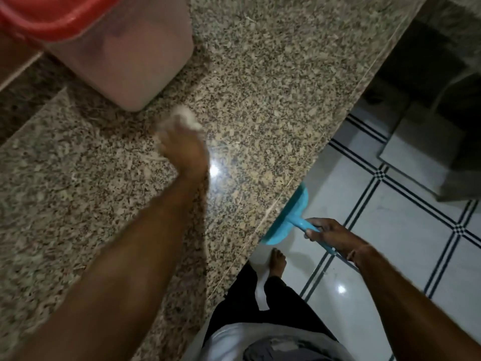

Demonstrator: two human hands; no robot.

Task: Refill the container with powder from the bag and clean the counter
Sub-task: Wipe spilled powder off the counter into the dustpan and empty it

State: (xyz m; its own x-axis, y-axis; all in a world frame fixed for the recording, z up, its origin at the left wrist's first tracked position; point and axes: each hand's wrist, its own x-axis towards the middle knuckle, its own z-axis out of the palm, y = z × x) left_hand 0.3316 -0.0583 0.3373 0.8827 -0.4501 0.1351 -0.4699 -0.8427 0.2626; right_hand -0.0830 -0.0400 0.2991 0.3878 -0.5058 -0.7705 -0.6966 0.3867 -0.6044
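Lower right of the frame: your right grip (330, 234) is clamped round the handle of the blue dustpan (289, 217), whose pan sits against the edge of the table (260, 100), above the tiled floor (390, 230). Centre: your left grip (186, 149) rests on a white wad (182, 115), cloth or paper, on the speckled stone. Motion blur hides whether the fingers curl round the wad or press it flat, so that grip's state cannot be told. Upper left: the container (125, 61), pale-walled with its red lid (39, 16) on, stands on the table just beyond the wad. The bag is not in view, and powder is hard to tell against the speckle. The step in hand appears to be sweeping residue toward the pan. Draw the wad in straight, overlapping strokes from the container's foot to the edge, hold the pan tight to the stone so nothing drops to the floor, and level it before lifting away.
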